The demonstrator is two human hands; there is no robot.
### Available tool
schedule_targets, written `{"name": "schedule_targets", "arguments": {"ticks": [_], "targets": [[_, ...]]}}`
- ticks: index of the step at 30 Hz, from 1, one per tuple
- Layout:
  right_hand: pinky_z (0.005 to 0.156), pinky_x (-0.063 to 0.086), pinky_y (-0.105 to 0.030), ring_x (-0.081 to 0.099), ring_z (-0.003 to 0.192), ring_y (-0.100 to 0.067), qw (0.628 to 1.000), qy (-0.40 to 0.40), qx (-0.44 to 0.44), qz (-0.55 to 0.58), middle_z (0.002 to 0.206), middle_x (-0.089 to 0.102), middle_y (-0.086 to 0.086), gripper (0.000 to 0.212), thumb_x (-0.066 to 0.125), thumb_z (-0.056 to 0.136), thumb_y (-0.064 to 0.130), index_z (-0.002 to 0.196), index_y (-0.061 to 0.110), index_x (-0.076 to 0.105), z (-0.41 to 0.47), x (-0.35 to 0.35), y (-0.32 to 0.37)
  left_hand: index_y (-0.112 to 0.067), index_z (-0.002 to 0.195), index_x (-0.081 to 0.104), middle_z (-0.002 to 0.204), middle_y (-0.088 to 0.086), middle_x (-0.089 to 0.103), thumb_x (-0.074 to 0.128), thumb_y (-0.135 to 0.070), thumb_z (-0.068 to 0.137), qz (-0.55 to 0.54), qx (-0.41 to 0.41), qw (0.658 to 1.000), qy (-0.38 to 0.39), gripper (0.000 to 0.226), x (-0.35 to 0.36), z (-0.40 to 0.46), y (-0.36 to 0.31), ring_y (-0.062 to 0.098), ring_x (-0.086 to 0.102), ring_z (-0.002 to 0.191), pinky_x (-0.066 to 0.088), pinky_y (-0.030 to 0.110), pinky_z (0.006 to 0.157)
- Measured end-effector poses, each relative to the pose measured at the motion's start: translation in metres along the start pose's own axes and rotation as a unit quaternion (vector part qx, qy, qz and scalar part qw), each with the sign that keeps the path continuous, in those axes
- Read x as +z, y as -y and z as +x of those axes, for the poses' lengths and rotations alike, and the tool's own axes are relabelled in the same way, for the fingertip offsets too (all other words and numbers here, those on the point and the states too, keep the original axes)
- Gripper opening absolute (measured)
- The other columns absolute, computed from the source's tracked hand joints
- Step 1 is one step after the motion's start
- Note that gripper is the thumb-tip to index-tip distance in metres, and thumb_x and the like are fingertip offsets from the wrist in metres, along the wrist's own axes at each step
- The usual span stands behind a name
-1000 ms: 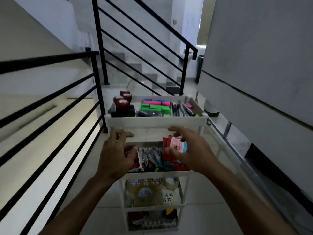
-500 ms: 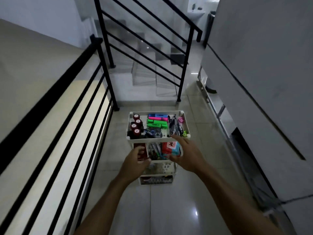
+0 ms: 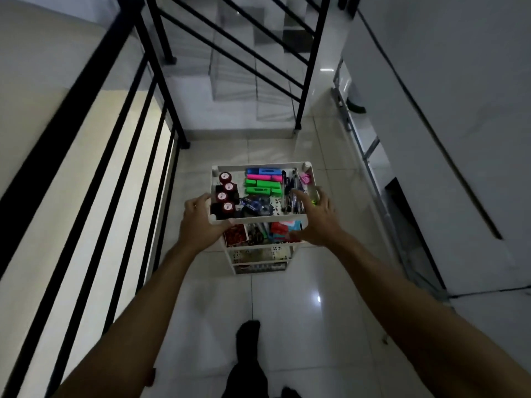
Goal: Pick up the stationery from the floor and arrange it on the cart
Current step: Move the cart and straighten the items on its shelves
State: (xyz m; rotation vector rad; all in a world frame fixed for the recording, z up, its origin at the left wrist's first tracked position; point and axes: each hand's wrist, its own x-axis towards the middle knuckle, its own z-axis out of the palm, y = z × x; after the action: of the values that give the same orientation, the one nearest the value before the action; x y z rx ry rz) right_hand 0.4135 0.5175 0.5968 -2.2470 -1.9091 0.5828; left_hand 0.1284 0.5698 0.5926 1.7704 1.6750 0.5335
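A white tiered cart (image 3: 258,165) stands on the tiled floor in front of me. Its top tray holds red-capped pots (image 3: 225,193), blue, pink and green highlighters (image 3: 261,186), a tape dispenser (image 3: 255,203) and pens (image 3: 293,193). The second tier shows a box of red clips (image 3: 235,234) and red and blue packets (image 3: 280,231). My left hand (image 3: 198,225) grips the top tray's front left corner, fingers on the side and thumb along the front rim. Over the tray's front right corner, my right hand (image 3: 317,218) is spread with straight fingers and holds nothing.
A black metal railing (image 3: 161,90) runs along the left, beside a drop. Stairs (image 3: 244,81) rise beyond the cart. A grey wall with a metal frame (image 3: 370,145) at its foot lines the right. My dark-socked foot (image 3: 247,331) stands on the glossy tiles.
The view has risen, so the cart now lies lower and farther off. Both hands moved from the second tier up to the top tray's front corners, and the left took hold of the rim.
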Motion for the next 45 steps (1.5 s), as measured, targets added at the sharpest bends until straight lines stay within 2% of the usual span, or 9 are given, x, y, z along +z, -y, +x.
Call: {"name": "schedule_targets", "arguments": {"ticks": [5, 9, 13, 17, 21, 24, 28, 41, 45], "targets": [[0.111, 0.015, -0.064, -0.003, 0.144, -0.043, 0.998, 0.043, 0.041, -0.012, 0.158, -0.007, -0.017, 0.132, 0.090, 0.051, 0.053, 0.150, 0.047, 0.003, 0.041, 0.022, -0.014, -0.027, 0.151, -0.002, 0.155, 0.015, 0.005, 0.089, -0.054, 0.049, 0.021, -0.078, 0.992, 0.095, 0.139, 0.012, 0.046, 0.023, 0.037, 0.021, 0.141, 0.028, 0.054, 0.112], [0.110, 0.019, -0.063, 0.000, 0.144, -0.043, 0.998, 0.042, 0.053, -0.013, 0.157, -0.006, -0.016, 0.136, 0.091, 0.048, 0.052, 0.150, 0.047, 0.000, 0.059, 0.033, -0.025, -0.026, 0.150, -0.015, 0.155, 0.018, 0.010, 0.095, -0.042, 0.042, -0.028, -0.113, 0.980, 0.161, 0.155, 0.025, 0.069, 0.034, 0.039, 0.027, 0.140, 0.029, 0.053, 0.112], [0.106, 0.032, -0.060, 0.018, 0.140, -0.047, 0.995, 0.045, 0.069, 0.062, 0.157, 0.003, -0.018, 0.130, 0.093, 0.050, 0.041, 0.151, 0.043, 0.011, 0.078, 0.040, -0.041, -0.020, 0.149, 0.000, 0.145, 0.003, 0.040, 0.094, -0.025, 0.041, -0.181, -0.096, 0.962, 0.180, 0.144, 0.040, 0.081, 0.038, 0.027, 0.040, 0.136, 0.036, 0.050, 0.110], [0.097, 0.046, -0.048, 0.049, 0.120, -0.040, 0.993, 0.067, 0.052, 0.083, 0.140, 0.035, -0.021, 0.117, 0.092, 0.052, 0.043, 0.148, 0.040, 0.024, 0.087, 0.045, -0.056, -0.027, 0.146, 0.002, 0.145, -0.002, 0.039, 0.094, -0.016, 0.045, -0.243, -0.092, 0.949, 0.179, 0.136, 0.047, 0.085, 0.040, 0.020, 0.043, 0.133, 0.041, 0.051, 0.106], [0.097, 0.045, -0.048, 0.045, 0.119, -0.038, 0.991, 0.080, 0.048, 0.092, 0.134, 0.039, -0.020, 0.116, 0.093, 0.052, 0.040, 0.147, 0.041, 0.026, 0.089, 0.042, -0.063, -0.040, 0.141, 0.007, 0.138, -0.012, 0.043, 0.097, -0.027, 0.040, -0.260, -0.090, 0.946, 0.174, 0.137, 0.053, 0.081, 0.038, 0.013, 0.047, 0.128, 0.047, 0.034, 0.098], [0.098, 0.045, -0.049, 0.044, 0.120, -0.039, 0.990, 0.083, 0.048, 0.104, 0.135, 0.035, -0.020, 0.116, 0.094, 0.052, 0.035, 0.147, 0.039, 0.027, 0.087, 0.041, -0.065, -0.046, 0.137, 0.008, 0.137, -0.013, 0.043, 0.097, -0.038, 0.035, -0.263, -0.091, 0.944, 0.175, 0.136, 0.056, 0.081, 0.038, 0.010, 0.049, 0.125, 0.047, 0.033, 0.096], [0.097, 0.047, -0.049, 0.047, 0.118, -0.040, 0.989, 0.079, 0.050, 0.111, 0.135, 0.032, -0.020, 0.115, 0.093, 0.054, 0.032, 0.148, 0.038, 0.028, 0.085, 0.040, -0.069, -0.048, 0.136, 0.008, 0.134, -0.015, 0.044, 0.096, -0.027, 0.041, -0.252, -0.094, 0.946, 0.182, 0.131, 0.059, 0.083, 0.036, 0.010, 0.049, 0.124, 0.049, 0.028, 0.092], [0.099, 0.044, -0.052, 0.044, 0.122, -0.042, 0.989, 0.050, 0.090, 0.107, 0.134, 0.037, -0.023, 0.112, 0.092, 0.056, 0.032, 0.148, 0.033, 0.028, 0.059, 0.027, -0.125, -0.037, 0.143, 0.008, 0.140, -0.008, 0.043, 0.095, -0.016, 0.048, -0.236, -0.038, 0.943, 0.230, 0.131, 0.102, 0.104, -0.006, 0.013, 0.049, 0.126, 0.048, 0.038, 0.100], [0.095, 0.047, -0.046, 0.047, 0.119, -0.038, 0.985, 0.045, 0.129, 0.109, 0.135, 0.036, -0.021, 0.111, 0.092, 0.056, 0.033, 0.146, 0.040, 0.027, 0.050, 0.018, -0.150, -0.034, 0.144, 0.007, 0.142, -0.008, 0.041, 0.095, -0.016, 0.048, -0.238, -0.014, 0.936, 0.258, 0.131, 0.123, 0.113, -0.030, 0.011, 0.047, 0.128, 0.046, 0.039, 0.103]]}}
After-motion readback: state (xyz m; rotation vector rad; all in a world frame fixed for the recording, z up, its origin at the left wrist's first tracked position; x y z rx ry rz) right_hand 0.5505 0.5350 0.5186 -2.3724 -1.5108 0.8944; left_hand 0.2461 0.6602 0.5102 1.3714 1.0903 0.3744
